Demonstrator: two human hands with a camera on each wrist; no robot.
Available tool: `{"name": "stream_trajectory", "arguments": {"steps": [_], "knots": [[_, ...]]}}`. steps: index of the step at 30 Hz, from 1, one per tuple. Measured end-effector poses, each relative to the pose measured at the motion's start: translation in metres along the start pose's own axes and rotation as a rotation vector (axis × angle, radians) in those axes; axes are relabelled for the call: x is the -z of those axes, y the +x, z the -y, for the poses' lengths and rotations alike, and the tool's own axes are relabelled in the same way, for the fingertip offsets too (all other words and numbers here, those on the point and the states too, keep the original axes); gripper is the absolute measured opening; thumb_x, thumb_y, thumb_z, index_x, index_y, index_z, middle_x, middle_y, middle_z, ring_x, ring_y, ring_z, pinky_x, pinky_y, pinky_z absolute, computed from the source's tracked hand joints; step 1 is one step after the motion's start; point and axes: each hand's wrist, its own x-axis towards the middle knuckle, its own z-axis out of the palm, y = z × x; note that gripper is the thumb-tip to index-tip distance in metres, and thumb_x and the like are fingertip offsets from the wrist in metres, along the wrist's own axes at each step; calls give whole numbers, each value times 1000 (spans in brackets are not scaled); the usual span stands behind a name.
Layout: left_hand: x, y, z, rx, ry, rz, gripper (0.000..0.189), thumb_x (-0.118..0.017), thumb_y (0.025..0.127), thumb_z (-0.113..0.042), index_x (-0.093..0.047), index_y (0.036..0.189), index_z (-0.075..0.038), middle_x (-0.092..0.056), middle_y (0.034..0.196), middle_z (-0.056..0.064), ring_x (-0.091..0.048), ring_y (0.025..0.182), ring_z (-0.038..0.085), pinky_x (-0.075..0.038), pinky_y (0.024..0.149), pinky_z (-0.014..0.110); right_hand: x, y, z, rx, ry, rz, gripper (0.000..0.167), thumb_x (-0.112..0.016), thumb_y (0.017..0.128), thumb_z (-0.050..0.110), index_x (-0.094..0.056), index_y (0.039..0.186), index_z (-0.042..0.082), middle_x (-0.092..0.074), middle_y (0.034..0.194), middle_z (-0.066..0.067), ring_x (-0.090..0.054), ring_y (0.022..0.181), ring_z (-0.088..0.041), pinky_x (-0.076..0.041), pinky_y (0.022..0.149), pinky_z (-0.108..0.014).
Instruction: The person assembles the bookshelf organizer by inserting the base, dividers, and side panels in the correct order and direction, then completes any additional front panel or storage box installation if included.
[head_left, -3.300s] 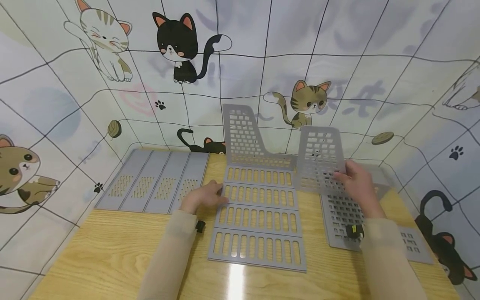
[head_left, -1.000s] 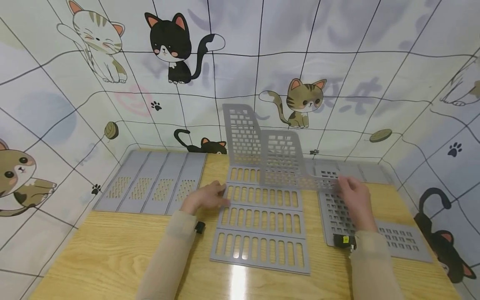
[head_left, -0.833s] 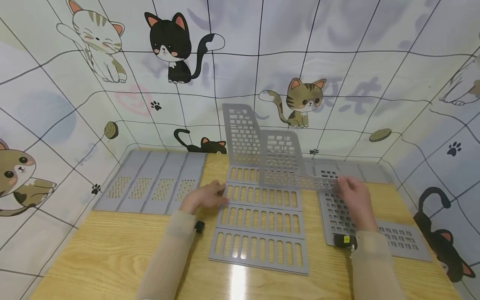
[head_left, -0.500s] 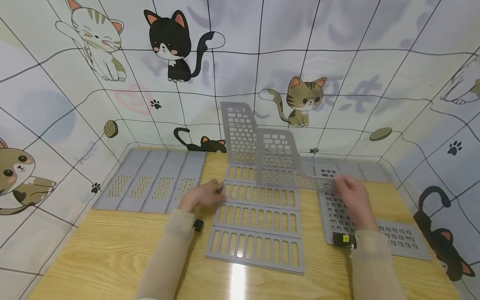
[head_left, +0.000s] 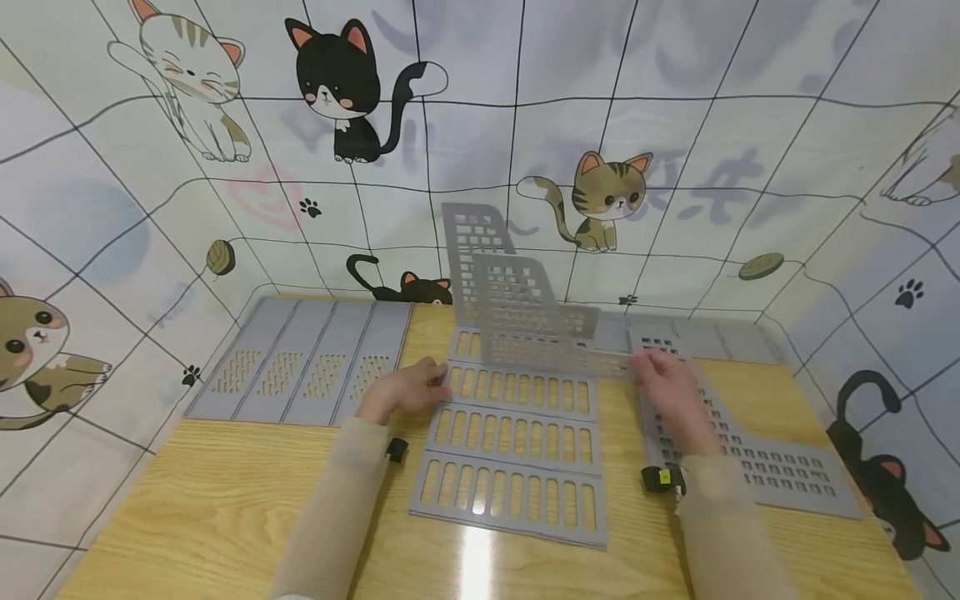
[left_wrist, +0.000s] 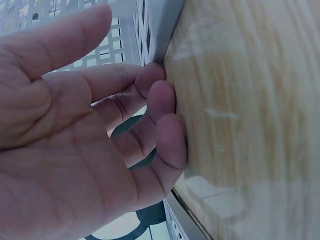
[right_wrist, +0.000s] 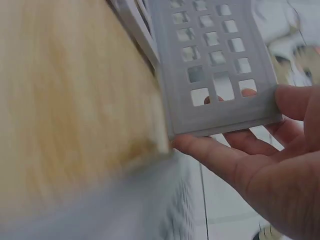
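Observation:
My right hand pinches the low end of a grey L-shaped perforated panel. Its thumb and fingers bracket the panel's narrow end in the right wrist view. The panel stands upright on edge over the back part of a flat slotted grey panel. Behind it rises another upright L-shaped panel, partly covered by the held one. My left hand is at the slotted panel's left edge. In the left wrist view its bent fingertips rest on the tabletop beside a panel edge, with the thumb apart.
To the left lies a flat grey panel with four-fold grooves and small holes. A perforated L-shaped panel lies flat at right, with a plain grey panel behind it. Cat-patterned sheeting walls the wooden table.
My right hand has carried the held L-shaped panel left, from above the right-hand pieces to in front of the other upright panel. My left hand stays at the slotted panel's edge.

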Motion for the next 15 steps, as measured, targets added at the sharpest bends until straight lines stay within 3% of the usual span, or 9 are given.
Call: {"name": "stream_trajectory", "arguments": {"steps": [7, 15], "knots": [[-5, 3, -5, -83, -29, 41, 64, -59, 106, -28, -35, 160, -3, -52, 114, 8, -48, 97, 22, -44, 87, 36, -21, 8, 5, -28, 8, 143, 72, -38, 107, 59, -47, 153, 4, -46, 155, -26, -53, 136, -44, -40, 115, -57], [-3, 2, -6, -39, -22, 22, 63, -60, 106, -29, -37, 160, -7, -50, 111, 8, -47, 96, 24, -42, 85, 37, -22, 7, 12, -60, -13, 164, 70, -38, 109, 55, -44, 155, 3, -43, 156, -27, -48, 139, -46, -35, 117, -58]]}}
